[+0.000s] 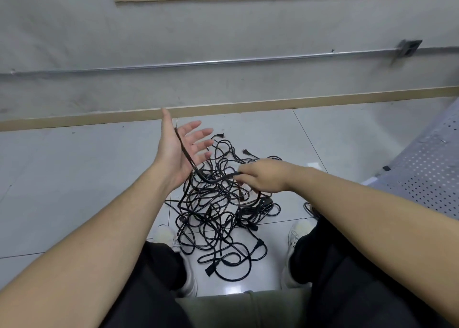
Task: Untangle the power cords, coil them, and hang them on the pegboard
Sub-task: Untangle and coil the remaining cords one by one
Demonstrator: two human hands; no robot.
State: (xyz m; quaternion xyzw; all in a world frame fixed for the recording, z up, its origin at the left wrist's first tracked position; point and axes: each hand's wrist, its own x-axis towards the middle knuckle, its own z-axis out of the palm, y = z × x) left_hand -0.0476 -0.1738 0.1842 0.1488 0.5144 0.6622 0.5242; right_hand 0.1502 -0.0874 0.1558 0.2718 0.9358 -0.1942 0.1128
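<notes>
Your knees frame the cord tangle (pixel 218 211) on the floor; left hand (pixel 180 151) released, one cord (pixel 188 157) across the palm, right hand (pixel 260 176) pinching it. Untangling step: next, draw it free

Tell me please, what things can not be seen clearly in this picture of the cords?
- Head view: the number of cords in the tangled pile cannot be told; the loops overlap.
- The right hand fingertips pinching the cord are hidden behind its own knuckles.
- The cord's upper end disappears behind the open left hand.
- The perforated panel is cut by the right edge.
</notes>
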